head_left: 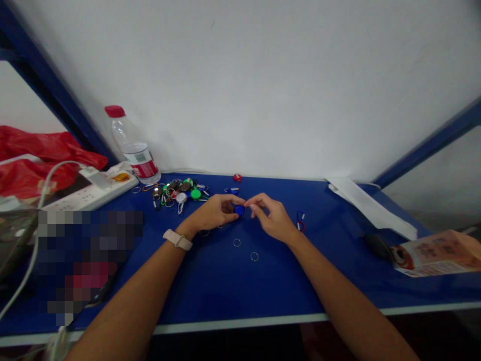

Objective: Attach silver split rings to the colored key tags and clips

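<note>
Now your left fingers [229, 201] pinch a blue key tag [239, 210], right fingers [255, 203] closed against it. A tag heap [176, 193] and loose rings [236, 242] remain on the surface [225, 286].
</note>
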Tool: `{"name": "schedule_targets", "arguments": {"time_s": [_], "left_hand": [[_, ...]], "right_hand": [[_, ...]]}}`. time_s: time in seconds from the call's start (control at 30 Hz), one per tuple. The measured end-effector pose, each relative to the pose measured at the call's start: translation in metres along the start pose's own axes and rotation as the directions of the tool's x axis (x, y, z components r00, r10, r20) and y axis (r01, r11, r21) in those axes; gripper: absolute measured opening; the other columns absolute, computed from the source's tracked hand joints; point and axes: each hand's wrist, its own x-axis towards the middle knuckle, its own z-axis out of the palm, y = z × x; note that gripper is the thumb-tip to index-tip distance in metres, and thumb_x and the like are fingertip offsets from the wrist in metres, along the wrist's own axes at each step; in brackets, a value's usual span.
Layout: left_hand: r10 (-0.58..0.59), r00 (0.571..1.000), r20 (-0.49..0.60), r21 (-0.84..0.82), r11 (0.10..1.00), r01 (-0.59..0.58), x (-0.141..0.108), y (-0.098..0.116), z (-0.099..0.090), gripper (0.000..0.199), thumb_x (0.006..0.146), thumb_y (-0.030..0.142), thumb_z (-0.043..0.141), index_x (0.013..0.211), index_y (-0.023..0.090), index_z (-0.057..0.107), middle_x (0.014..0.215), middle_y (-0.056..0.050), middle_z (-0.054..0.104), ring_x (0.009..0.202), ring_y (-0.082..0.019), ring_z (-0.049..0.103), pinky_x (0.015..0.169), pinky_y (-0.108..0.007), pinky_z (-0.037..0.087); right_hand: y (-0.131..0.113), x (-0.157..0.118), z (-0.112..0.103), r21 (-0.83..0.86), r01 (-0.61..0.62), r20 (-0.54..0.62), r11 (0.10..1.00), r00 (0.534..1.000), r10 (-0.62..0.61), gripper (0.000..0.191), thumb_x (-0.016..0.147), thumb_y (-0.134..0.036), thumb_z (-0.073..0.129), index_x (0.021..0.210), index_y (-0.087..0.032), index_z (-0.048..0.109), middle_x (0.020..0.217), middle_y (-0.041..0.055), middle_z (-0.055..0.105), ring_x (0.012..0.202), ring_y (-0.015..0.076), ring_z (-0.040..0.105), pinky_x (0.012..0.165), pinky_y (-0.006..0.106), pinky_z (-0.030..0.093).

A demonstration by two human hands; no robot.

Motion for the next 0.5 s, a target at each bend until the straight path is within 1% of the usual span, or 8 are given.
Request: {"name": "schedule_targets", "arguments": {"time_s": [0.07, 0.17, 0.33, 0.5], "left_hand": [[0.008, 1.000, -0.009, 0.006, 1.000, -0.008, 0.0001, -0.0005, -0.0001, 0.042, 0.076, 0.024, 0.076, 0.117, 0.015, 0.072, 0.100, -0.009, 0.075, 0.092, -0.021, 0.069, 0.086, -0.036, 0.056], [0.017, 0.999, -0.027, 0.009, 1.000, -0.016, 0.0007, -0.0022, -0.0002, 0.041, 0.076, 0.023, 0.076, 0.115, 0.015, 0.072, 0.101, -0.009, 0.075, 0.092, -0.020, 0.069, 0.087, -0.036, 0.056], [-0.004, 1.000, -0.011, -0.002, 1.000, 0.004, 0.0012, -0.0043, -0.0011, 0.042, 0.076, 0.021, 0.077, 0.117, 0.015, 0.071, 0.095, -0.007, 0.075, 0.090, -0.020, 0.070, 0.083, -0.034, 0.056], [-0.004, 1.000, -0.022, -0.012, 1.000, 0.003, 0.0013, -0.0047, -0.0017, 0.043, 0.075, 0.020, 0.077, 0.117, 0.016, 0.070, 0.094, -0.007, 0.075, 0.089, -0.020, 0.070, 0.082, -0.035, 0.057]], "right_hand": [[0.0008, -0.0001, -0.0002, -0.018, 0.009, 0.004, 1.000, 1.000, -0.009, 0.013, 0.101, -0.029, 0.050, 0.099, -0.021, 0.060, 0.079, 0.0012, 0.067, 0.066, 0.0138, 0.063, 0.065, 0.027, 0.048], [0.0028, 0.0002, -0.0005, -0.056, 0.035, -0.023, 0.998, 0.999, -0.036, 0.010, 0.101, -0.026, 0.049, 0.097, -0.021, 0.057, 0.078, 0.0007, 0.066, 0.067, 0.0139, 0.061, 0.066, 0.027, 0.047], [0.0049, 0.0005, 0.0002, -0.104, 0.065, -0.046, 0.993, 0.996, -0.070, 0.009, 0.099, -0.025, 0.051, 0.096, -0.021, 0.059, 0.080, 0.0020, 0.065, 0.070, 0.0151, 0.061, 0.069, 0.028, 0.047], [0.0069, 0.0006, 0.0010, -0.120, 0.066, -0.022, 0.991, 0.997, -0.069, 0.009, 0.099, -0.023, 0.051, 0.095, -0.021, 0.059, 0.084, 0.0030, 0.066, 0.072, 0.0158, 0.062, 0.070, 0.028, 0.048]]}}
